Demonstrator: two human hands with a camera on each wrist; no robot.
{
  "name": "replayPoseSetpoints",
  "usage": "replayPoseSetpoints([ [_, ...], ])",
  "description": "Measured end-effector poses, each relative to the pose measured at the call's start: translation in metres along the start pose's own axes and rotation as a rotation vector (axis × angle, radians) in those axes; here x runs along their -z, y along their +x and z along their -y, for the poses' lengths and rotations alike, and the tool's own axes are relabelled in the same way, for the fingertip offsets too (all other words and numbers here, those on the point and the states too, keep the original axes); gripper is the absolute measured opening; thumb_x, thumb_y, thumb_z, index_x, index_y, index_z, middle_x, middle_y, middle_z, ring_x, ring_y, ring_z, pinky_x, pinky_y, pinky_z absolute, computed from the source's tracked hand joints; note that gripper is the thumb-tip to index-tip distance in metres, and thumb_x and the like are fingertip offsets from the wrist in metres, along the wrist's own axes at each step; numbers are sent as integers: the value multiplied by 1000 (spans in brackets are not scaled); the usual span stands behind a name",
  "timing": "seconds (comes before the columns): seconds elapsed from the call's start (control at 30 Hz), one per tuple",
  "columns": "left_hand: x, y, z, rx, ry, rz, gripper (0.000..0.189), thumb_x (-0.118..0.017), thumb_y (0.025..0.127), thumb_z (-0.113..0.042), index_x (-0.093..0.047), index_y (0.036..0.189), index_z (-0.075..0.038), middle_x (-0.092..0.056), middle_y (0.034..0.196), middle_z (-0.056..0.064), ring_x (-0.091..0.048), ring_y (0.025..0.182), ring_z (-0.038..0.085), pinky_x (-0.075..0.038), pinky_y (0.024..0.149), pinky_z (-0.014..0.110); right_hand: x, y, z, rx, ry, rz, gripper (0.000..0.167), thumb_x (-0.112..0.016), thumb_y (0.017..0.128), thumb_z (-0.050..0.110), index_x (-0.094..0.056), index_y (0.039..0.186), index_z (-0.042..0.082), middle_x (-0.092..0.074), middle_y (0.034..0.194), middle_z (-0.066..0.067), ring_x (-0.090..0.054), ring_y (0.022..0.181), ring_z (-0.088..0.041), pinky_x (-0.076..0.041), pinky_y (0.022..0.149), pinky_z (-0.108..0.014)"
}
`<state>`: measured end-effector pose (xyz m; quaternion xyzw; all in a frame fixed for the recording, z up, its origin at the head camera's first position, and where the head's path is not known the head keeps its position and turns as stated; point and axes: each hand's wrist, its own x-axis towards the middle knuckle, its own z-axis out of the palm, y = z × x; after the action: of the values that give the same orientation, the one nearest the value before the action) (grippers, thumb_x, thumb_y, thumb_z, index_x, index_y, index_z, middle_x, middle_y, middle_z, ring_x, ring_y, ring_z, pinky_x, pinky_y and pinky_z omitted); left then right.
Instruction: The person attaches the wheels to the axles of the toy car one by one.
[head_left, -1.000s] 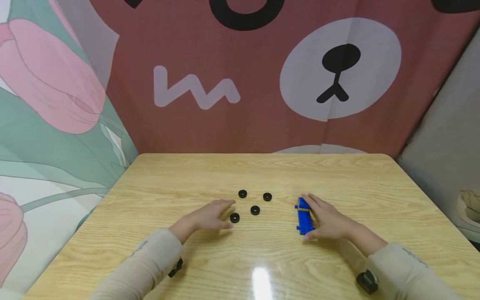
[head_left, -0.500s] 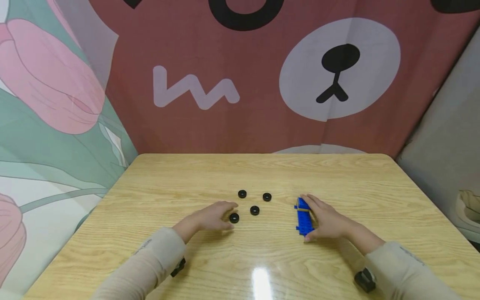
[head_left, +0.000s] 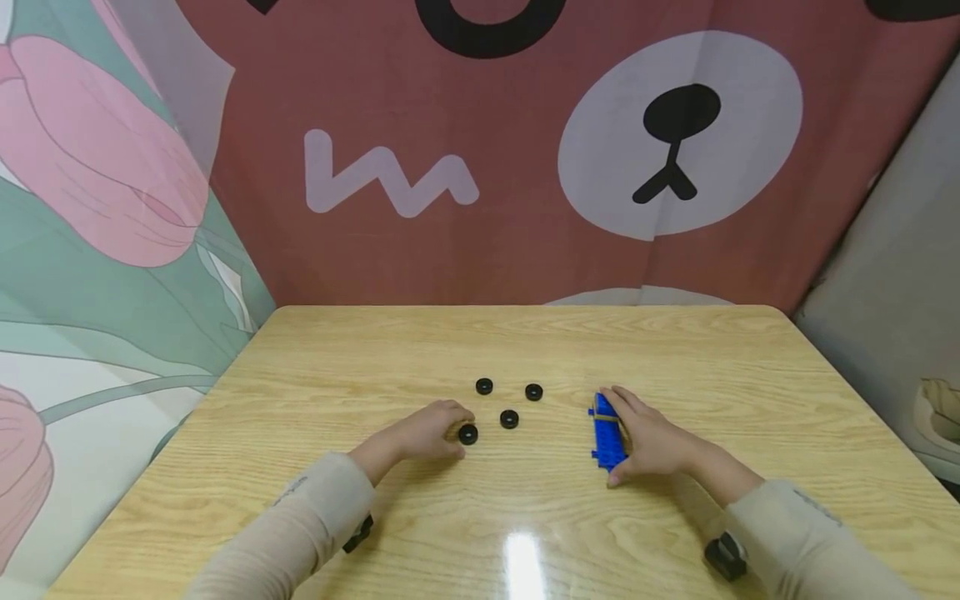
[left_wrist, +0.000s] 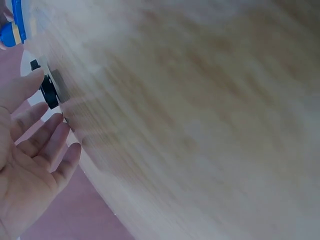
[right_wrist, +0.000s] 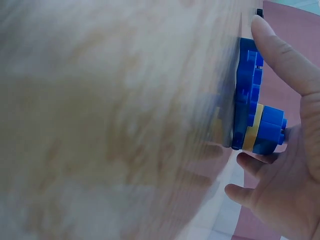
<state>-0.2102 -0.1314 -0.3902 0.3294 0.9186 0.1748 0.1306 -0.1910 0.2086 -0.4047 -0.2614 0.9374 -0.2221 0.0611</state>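
Note:
On the table sits a blue building-brick car base [head_left: 610, 433] with a yellow strip across it and small pegs along its left side. My right hand [head_left: 660, 442] holds it by its ends, thumb at the near end and fingers at the far one. My left hand [head_left: 427, 433] reaches around the nearest black toy wheel [head_left: 468, 434], thumb on the near side and index finger beyond. In the left wrist view the thumb is close to that wheel [left_wrist: 49, 92] and the fingers are loosely bent; contact is not plain.
Other black wheels lie flat between the hands: one at the back [head_left: 484, 386], one toward the car base [head_left: 533, 392] and one in the middle [head_left: 509, 419]. The wooden table [head_left: 375, 350] meets a printed cloth [head_left: 510, 250] at its far edge.
My left hand has moved slightly right, so its thumb and index finger now surround the nearest wheel. My right thumb has shifted a little at the car base's near end. Wheels and base stay put.

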Motion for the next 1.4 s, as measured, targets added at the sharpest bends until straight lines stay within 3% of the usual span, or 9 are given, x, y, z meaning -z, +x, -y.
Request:
replayPoseSetpoints([
  [0.33, -5, 2, 3, -43, 65, -49, 38, -66, 76, -18, -55, 110, -5, -51, 106, 7, -48, 99, 21, -38, 87, 33, -1, 2, 1, -25, 80, 24, 121, -77, 48, 52, -10, 135, -1, -17, 130, -24, -31, 112, -43, -34, 86, -53],
  [0.77, -6, 3, 0, -43, 71, -52, 32, -64, 77, -15, -57, 107, -5, -51, 103, 5, -48, 97, 19, -39, 86, 31, -2, 0, 6, -62, 99, 47, 126, -79, 47, 49, -6, 134, -4, -13, 130, -29, -28, 113, -47, -32, 87, -55],
  [1.13, -5, 4, -1, -25, 49, -47, 31, -64, 78, -16, -57, 104, -3, -55, 96, 3, -51, 90, 16, -42, 80, 29, -1, -2, 5, -99, 88, -5, 125, -78, 45, 52, -9, 135, -2, -20, 128, -26, -37, 108, -41, -36, 85, -50],
  [1.4, -3, 2, -1, -61, -9, -107, 28, -63, 77, -12, -56, 101, -1, -56, 93, 5, -52, 86, 17, -43, 77, 30, 4, 0, 10, -85, 128, -64, 123, -77, 48, 51, -6, 137, 4, -19, 130, -24, -32, 114, -40, -34, 87, -52],
])
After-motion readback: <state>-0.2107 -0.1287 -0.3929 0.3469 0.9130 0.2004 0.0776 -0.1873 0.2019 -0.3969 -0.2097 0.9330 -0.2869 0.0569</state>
